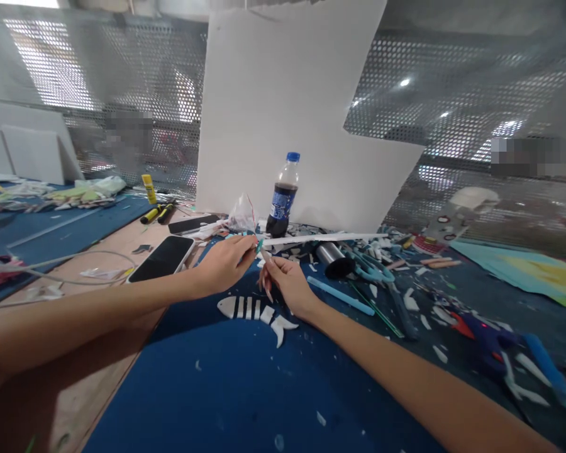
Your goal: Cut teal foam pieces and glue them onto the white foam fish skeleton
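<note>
Both angled inward, left hand point(227, 264) pinches white strip point(325, 238), right hand point(290, 284) a pale piece point(265, 254)

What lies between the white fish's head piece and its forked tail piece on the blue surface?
In the head view, three narrow white strips and one wider, tilted white piece lie between head piece and tail piece.

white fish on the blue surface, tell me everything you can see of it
The white fish lies flat in separate pieces, perhaps foam or card: a pointed head at the picture's left, narrow strips, and a forked tail at right. Blue surface shows between them. The right hand is close by; whether it touches is unclear.
</note>
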Motion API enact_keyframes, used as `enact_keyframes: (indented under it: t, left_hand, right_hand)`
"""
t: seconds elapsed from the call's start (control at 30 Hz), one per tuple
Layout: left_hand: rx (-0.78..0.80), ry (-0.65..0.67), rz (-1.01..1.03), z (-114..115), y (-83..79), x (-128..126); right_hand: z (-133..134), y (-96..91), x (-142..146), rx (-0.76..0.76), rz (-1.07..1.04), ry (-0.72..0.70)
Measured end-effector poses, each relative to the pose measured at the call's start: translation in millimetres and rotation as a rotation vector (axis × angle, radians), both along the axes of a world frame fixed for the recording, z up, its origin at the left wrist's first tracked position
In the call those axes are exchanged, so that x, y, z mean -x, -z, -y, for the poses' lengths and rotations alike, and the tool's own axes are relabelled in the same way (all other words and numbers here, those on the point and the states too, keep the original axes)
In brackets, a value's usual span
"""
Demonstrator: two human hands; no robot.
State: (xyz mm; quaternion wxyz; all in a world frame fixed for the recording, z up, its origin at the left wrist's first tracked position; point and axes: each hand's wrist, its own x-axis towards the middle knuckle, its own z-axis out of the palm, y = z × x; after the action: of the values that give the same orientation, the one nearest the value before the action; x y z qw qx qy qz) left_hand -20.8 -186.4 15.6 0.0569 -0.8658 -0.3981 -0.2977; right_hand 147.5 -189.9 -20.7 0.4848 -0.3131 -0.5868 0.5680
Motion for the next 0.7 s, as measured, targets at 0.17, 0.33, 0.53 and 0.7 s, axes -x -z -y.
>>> enact_keyframes:
  t: [0.17,0.33,0.53,0.7]
  left_hand:
    - [-0.102,-0.013,-0.152,-18.7,-20.8,11.6]
    - [-0.215,-0.035,-0.478,-61.0,-48.1,19.0]
    - [-0.186,-0.135,-0.636,-95.3,-51.4,9.0]
    - [-0.188,-0.136,-0.675,-112.1,-60.6,12.5]
  right_hand:
    - [-5.7,3.4,-1.2,0.078,-0.117,0.055]
    - [-8.3,1.3,-3.4,0.143,-0.156,0.036]
    - [-10.1,1.0,-5.3,0.175,-0.191,0.023]
    - [-12.0,4.4,-5.1,0.175,-0.203,0.019]
